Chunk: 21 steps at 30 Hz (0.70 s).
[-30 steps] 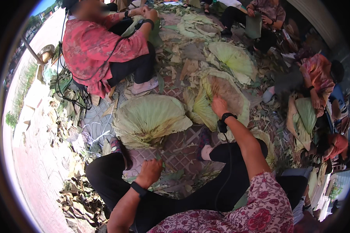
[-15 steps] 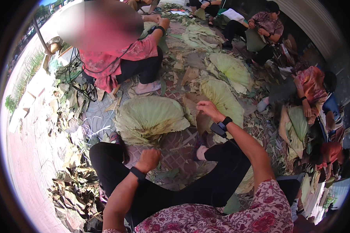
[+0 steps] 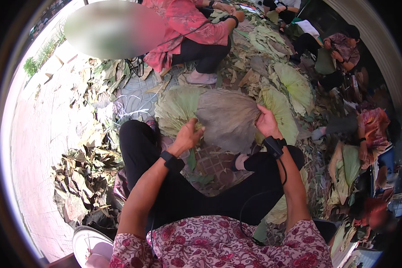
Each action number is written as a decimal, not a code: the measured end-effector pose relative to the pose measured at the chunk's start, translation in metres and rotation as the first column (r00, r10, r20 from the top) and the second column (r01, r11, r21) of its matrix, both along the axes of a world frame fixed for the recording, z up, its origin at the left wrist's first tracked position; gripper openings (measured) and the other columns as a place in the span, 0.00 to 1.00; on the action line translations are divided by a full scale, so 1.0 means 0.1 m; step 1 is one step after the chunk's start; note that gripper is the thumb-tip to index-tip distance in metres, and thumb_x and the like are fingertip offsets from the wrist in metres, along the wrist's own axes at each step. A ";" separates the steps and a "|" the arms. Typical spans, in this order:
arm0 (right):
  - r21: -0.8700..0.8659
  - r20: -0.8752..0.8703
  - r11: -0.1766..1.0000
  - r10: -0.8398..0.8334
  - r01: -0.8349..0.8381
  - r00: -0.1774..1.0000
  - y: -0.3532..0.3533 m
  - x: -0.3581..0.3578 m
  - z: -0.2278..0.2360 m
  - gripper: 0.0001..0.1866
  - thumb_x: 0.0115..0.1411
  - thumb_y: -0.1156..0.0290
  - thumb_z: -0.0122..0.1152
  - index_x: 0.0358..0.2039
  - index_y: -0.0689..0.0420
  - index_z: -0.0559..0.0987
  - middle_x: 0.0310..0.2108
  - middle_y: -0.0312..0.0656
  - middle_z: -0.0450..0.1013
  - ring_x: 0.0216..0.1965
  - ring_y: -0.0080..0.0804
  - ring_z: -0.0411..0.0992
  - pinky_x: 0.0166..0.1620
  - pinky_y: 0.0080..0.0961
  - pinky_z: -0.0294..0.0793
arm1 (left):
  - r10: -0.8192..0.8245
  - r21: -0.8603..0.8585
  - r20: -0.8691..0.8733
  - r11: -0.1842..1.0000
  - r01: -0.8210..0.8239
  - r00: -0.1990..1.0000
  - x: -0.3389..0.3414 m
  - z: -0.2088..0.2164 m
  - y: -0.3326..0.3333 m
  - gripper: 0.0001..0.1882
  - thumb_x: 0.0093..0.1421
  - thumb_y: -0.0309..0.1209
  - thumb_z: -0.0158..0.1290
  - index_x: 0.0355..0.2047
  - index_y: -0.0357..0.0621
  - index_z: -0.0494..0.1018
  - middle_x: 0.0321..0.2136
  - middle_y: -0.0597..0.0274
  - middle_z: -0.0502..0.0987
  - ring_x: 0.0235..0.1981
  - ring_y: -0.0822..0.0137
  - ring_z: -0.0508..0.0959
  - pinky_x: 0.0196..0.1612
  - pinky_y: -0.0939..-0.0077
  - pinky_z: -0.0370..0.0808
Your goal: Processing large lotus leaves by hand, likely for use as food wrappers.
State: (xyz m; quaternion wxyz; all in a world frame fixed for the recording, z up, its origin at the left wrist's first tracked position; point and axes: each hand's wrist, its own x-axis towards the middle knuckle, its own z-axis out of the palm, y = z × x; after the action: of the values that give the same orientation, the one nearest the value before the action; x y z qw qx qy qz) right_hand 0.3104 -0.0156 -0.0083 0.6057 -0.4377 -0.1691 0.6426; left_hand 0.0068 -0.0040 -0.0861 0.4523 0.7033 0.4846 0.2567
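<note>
I have the right hand [image 3: 268, 123] nearly closed, thumb and fingers pinching the right edge of a broad, grey-brown, dried leaf with a fan of veins [image 3: 229, 119] at the centre of the frame. The left hand [image 3: 188, 136] sits by that leaf's lower left edge, fingers loosely curled; I cannot tell from here whether they have hold of it or only rest near.

As far as I can judge, this leaf is partway through its handling: it is up off the paving and spread out between the hands, but not yet set down. Behind its left side lies a pale green, fan-shaped leaf [image 3: 176, 105], and to its right another pale green, ribbed leaf [image 3: 278, 110]; a yellow-green, rounded leaf [image 3: 295, 88] lies farther up and right. Neither hand holds those, and I can't tell whether they are finished or waiting. A heap of crumpled brown leaf scraps [image 3: 82, 183] fills the lower left, beside the black-trousered knee [image 3: 136, 138].
</note>
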 end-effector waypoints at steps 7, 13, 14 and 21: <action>0.044 0.006 0.999 -0.005 0.005 1.000 0.10 0.08 -0.03 0.16 0.63 0.71 0.50 0.48 0.67 0.70 0.48 0.48 0.72 0.50 0.36 0.70 0.57 0.30 0.66 | 0.130 -0.355 0.265 0.934 -0.028 0.955 0.01 0.28 0.00 0.37 0.59 0.44 0.56 0.58 0.29 0.55 0.45 0.38 0.72 0.46 0.56 0.74 0.48 0.68 0.71; 0.050 -0.038 0.998 0.030 -0.028 0.999 0.18 0.06 -0.07 0.17 0.63 0.70 0.50 0.49 0.66 0.70 0.48 0.47 0.72 0.50 0.36 0.70 0.56 0.29 0.66 | -0.004 -0.463 0.296 0.874 0.147 0.955 0.07 0.20 0.03 0.39 0.57 0.47 0.57 0.59 0.34 0.56 0.46 0.48 0.72 0.49 0.60 0.71 0.48 0.69 0.69; 0.048 -0.041 0.999 0.026 -0.024 0.999 0.19 0.07 -0.07 0.17 0.63 0.70 0.50 0.49 0.66 0.70 0.48 0.47 0.72 0.50 0.36 0.70 0.56 0.29 0.66 | -0.007 -0.466 0.293 0.872 0.149 0.956 0.09 0.20 0.04 0.39 0.57 0.47 0.57 0.59 0.34 0.56 0.46 0.48 0.72 0.49 0.60 0.71 0.48 0.69 0.69; 0.029 -0.009 0.994 0.106 -0.105 0.994 0.32 -0.07 -0.25 0.16 0.63 0.68 0.51 0.48 0.65 0.72 0.46 0.46 0.73 0.48 0.36 0.71 0.54 0.32 0.68 | 0.181 -0.415 0.306 0.909 -0.040 0.935 0.16 -0.01 0.00 0.45 0.53 0.44 0.62 0.61 0.32 0.52 0.46 0.52 0.72 0.45 0.63 0.72 0.45 0.70 0.70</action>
State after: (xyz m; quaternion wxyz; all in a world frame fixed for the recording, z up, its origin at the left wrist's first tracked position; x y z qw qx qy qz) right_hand 0.3036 0.0166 -0.0333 0.5780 -0.4160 -0.1980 0.6736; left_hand 0.0226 -0.0041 -0.0866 0.6481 0.5115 0.4818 0.2938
